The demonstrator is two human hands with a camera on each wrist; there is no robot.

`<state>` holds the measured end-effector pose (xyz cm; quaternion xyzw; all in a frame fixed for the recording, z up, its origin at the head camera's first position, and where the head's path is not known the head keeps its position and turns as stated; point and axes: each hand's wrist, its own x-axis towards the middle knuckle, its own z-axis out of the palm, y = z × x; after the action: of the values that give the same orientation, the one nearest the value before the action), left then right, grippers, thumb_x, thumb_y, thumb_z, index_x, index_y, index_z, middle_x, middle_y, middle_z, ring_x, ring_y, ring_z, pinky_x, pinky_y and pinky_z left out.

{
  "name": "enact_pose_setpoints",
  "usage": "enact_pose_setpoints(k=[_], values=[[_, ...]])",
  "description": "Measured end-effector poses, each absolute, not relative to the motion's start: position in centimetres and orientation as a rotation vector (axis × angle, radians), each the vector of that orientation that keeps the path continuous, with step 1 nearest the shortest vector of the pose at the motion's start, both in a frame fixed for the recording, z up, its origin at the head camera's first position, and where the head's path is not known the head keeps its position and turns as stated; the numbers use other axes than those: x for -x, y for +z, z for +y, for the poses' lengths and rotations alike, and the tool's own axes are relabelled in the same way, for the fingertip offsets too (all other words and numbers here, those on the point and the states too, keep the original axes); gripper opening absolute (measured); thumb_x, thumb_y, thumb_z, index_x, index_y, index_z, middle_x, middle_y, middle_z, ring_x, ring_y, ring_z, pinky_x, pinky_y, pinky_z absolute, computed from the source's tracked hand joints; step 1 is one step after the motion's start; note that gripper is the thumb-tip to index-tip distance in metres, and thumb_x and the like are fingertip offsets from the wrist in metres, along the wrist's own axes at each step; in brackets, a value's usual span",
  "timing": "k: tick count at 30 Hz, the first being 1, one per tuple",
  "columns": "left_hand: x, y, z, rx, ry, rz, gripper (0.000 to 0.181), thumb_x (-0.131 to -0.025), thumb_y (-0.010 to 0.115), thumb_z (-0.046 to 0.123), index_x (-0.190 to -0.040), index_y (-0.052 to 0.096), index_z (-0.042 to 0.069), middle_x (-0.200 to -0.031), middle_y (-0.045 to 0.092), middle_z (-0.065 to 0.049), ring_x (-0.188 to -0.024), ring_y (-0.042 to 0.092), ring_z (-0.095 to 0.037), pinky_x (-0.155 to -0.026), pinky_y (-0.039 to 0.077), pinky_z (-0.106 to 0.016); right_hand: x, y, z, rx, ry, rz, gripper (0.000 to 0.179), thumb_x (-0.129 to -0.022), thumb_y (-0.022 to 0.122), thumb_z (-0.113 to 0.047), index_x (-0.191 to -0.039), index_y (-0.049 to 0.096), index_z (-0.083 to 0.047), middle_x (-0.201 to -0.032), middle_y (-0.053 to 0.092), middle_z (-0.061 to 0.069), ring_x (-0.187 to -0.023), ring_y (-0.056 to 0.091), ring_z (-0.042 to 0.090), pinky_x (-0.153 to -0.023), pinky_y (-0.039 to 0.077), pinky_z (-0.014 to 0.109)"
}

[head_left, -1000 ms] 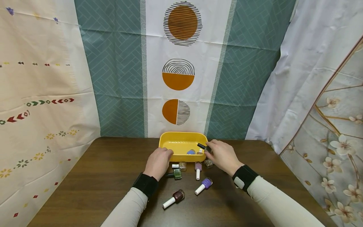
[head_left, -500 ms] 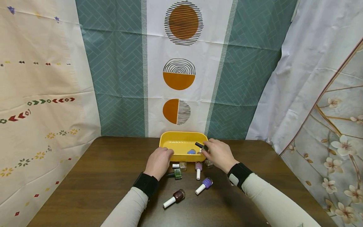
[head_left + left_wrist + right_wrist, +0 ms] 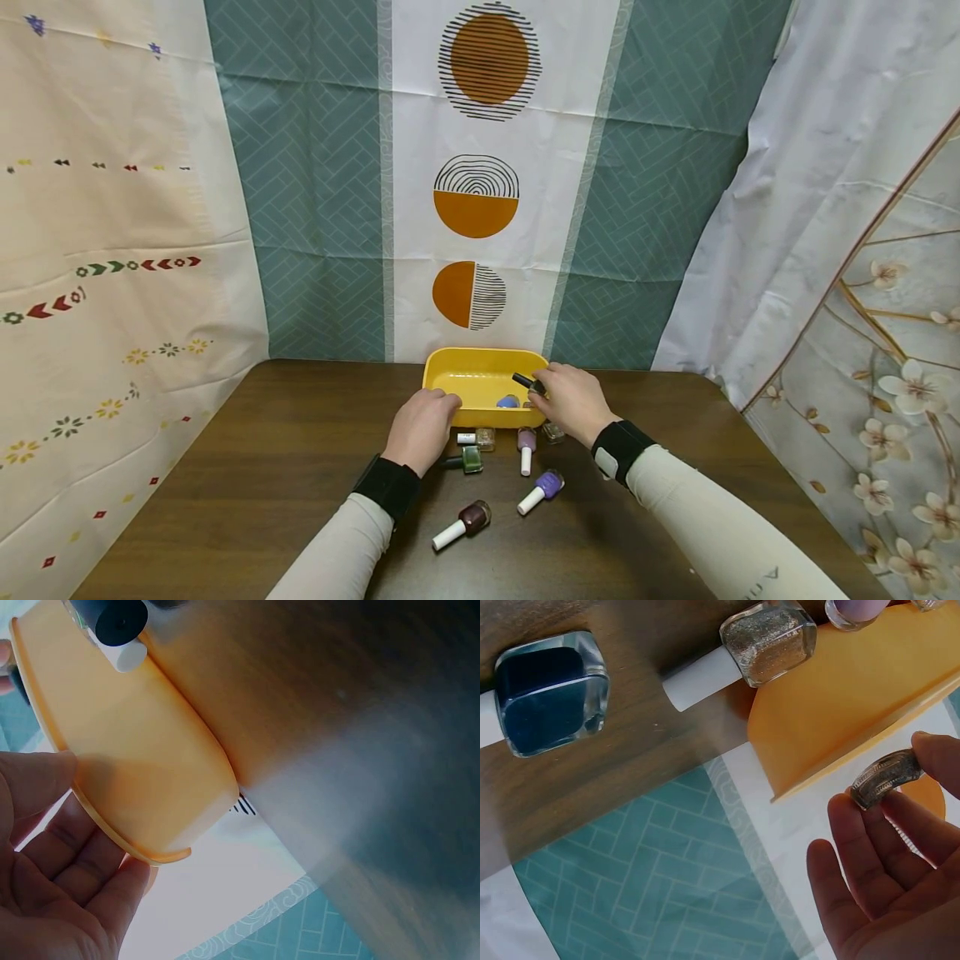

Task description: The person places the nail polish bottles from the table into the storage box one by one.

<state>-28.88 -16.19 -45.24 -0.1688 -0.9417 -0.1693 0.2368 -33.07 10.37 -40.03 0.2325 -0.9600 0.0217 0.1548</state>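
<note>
Your right hand (image 3: 573, 404) pinches the black-capped bottle (image 3: 885, 778) at the right end of the yellow tray (image 3: 491, 416), its long axis mostly crosswise, cap (image 3: 522, 380) toward your left, while your left hand (image 3: 422, 425) grips the tray's near-left rim on the brown table (image 3: 247, 483) before patterned cloths (image 3: 315, 192).

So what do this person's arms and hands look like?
The left sleeve and right sleeve are pale and close-fitting, the right one with dark lettering. A black left wristband and black right wristband circle the wrists; the right bears a rounded light grey patch. The left hand and right hand are ungloved.
</note>
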Motion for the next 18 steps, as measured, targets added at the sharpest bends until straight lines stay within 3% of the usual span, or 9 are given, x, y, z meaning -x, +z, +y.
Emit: enact_pose_setpoints(k=[18], values=[[29.0, -45.3, -16.3, 0.462, -0.472, -2.572, 0.007, -0.099, 0.081, 0.004, -0.103, 0.082, 0.009, -0.090, 0.074, -0.006, -0.086, 0.066, -0.026, -0.086, 0.061, -0.042, 34.3, -40.4, 8.4, -0.658, 0.010, -2.758, 0.026, -0.099, 0.086, -0.030, -0.111, 0.080, -0.008, -0.090, 0.070, 0.004, -0.080, 0.064, 0.023, -0.072, 0.059, 0.040]])
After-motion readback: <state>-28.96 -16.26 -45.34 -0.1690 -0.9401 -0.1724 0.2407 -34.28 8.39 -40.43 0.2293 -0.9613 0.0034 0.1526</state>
